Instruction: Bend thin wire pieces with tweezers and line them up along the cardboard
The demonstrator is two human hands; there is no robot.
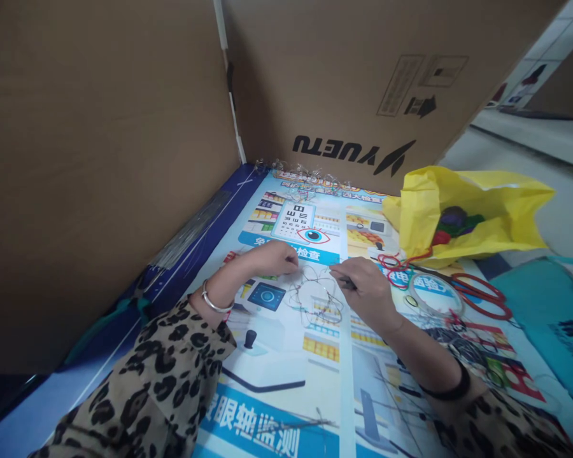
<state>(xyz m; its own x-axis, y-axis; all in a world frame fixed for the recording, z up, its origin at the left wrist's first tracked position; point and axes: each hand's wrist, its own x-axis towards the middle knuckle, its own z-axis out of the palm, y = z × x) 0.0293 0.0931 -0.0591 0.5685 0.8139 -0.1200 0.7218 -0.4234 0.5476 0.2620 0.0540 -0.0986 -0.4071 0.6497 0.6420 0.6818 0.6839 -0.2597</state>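
Note:
A thin wire flower [315,312] with looped petals around a round middle lies over the printed sheet, between my two hands. My left hand [273,257] comes in from the left with its fingers closed in a pinch at the flower's upper left edge. At the upper right edge, my right hand [365,286] is closed too, finger and thumb pressed together. The wire in both pinches is too fine to see clearly. A dark patch shows under the right hand's curled fingers; I cannot tell what it is.
Cardboard walls [267,76] stand left and behind. Rightward are a yellow bag [496,191], red-handled scissors [482,299], a wire coil [437,296], red cord [391,264] and a teal pouch [544,312]. Teal-handled pliers [109,324] and wire lengths [188,232] lie left; wire pieces [310,181] lie behind.

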